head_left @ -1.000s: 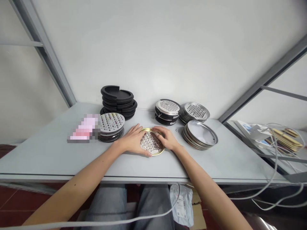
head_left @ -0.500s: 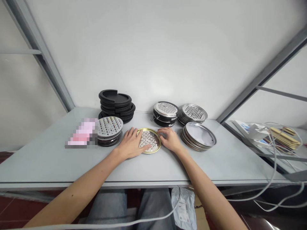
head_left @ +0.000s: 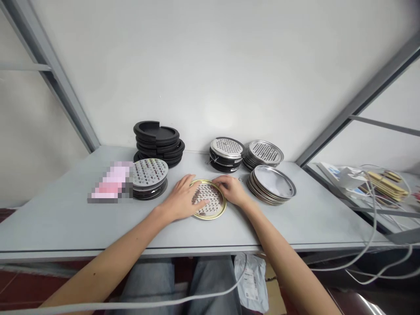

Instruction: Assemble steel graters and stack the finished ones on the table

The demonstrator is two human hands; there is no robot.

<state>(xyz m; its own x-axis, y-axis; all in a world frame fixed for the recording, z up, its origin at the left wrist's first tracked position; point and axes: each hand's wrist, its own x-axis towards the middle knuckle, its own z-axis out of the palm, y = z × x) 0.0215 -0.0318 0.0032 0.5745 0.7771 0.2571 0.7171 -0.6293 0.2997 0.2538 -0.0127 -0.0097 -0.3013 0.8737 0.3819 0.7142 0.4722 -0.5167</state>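
A round metal grater plate (head_left: pixel 209 200) with a gold rim lies on the table in front of me. My left hand (head_left: pixel 181 199) holds its left side, the thumb stretched over the toothed face and the fingers along the rim. At the upper right rim sits my right hand (head_left: pixel 230 189), its fingers curled on the edge; the fingertips are partly hidden. A pile topped by a toothed grater disc (head_left: pixel 150 172) stands to the left. On the right is a stack of metal plates (head_left: pixel 274 181) with a smooth plate on top.
Black ring-shaped holders (head_left: pixel 157 133) are piled at the back left. Behind my right hand stand a black-rimmed grater stack (head_left: pixel 228 148) and a stack of slotted plates (head_left: pixel 265 152). A pixelated pink object (head_left: pixel 111 180) lies at left. A white cable (head_left: pixel 183 301) crosses below the table edge.
The grater plate has shifted toward me and slightly right, looking a little tilted or turned. My left hand has moved along with it; the right-hand fingers reach further over the rim.
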